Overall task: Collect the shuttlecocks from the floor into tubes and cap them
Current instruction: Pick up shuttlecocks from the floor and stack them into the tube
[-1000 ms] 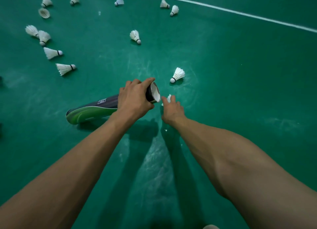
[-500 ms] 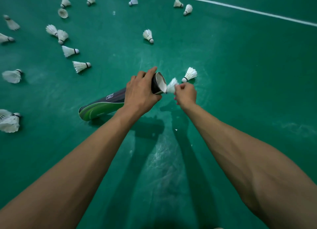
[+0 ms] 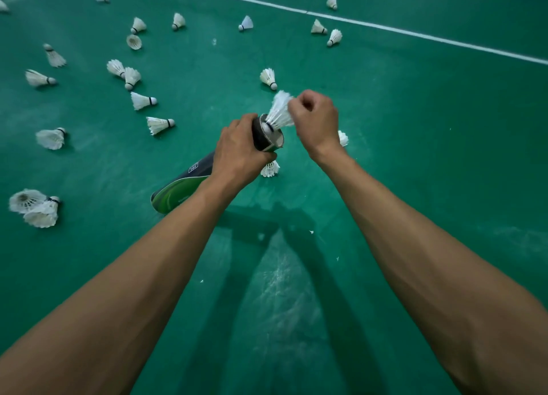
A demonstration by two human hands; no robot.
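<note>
My left hand (image 3: 240, 153) wraps round the upper end of a long dark cardboard tube with a green base (image 3: 184, 187). The fingers are curled tight about it, tilting its open mouth up toward my right hand (image 3: 315, 122). That angle, I judge, lets each bird slide down cork first. My right hand is closed in a pinch on the skirt of a white feathered shuttlecock (image 3: 278, 113), whose cork tip sits at the tube's rim, just entering. Holding it by the feathers leaves the cork free to lead the way in.

Just below the tube's mouth a second white shuttlecock (image 3: 270, 169) lies on the green court floor (image 3: 415, 172), and a third shuttlecock (image 3: 343, 138) peeps out from behind my right wrist — both near enough to take next. Farther out, a lone shuttlecock (image 3: 268, 79) rests beyond my hands. A loose scatter of shuttlecocks (image 3: 142, 101) spreads to the left, and more lie near the white boundary line (image 3: 415, 31). By my reckoning the collecting is far from done — and no cap is in view.
</note>
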